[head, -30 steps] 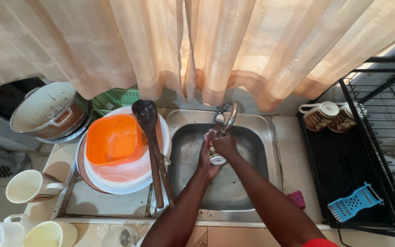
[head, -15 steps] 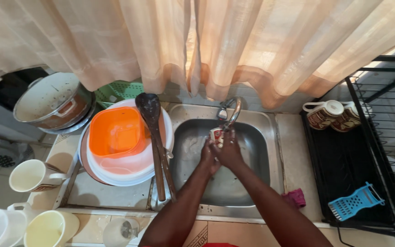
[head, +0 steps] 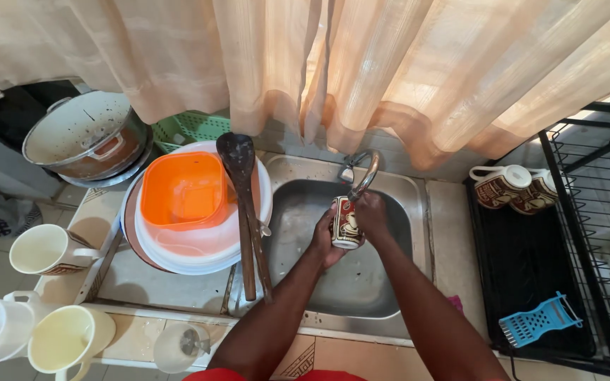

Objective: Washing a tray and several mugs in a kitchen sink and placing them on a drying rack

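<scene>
Both of my hands hold a patterned brown-and-white mug over the steel sink, right under the curved tap. My left hand cups the mug from the left and below. On the mug's right side and top, my right hand wraps around it. The mug is held roughly upright.
Left of the sink, an orange tub sits in stacked white plates with a long wooden spoon across them. A dirty pot and several cups lie further left. A black dish rack with two mugs and a blue grater is right.
The view has shifted slightly. My hands have turned the mug under the tap, so its patterned side now shows between them.
</scene>
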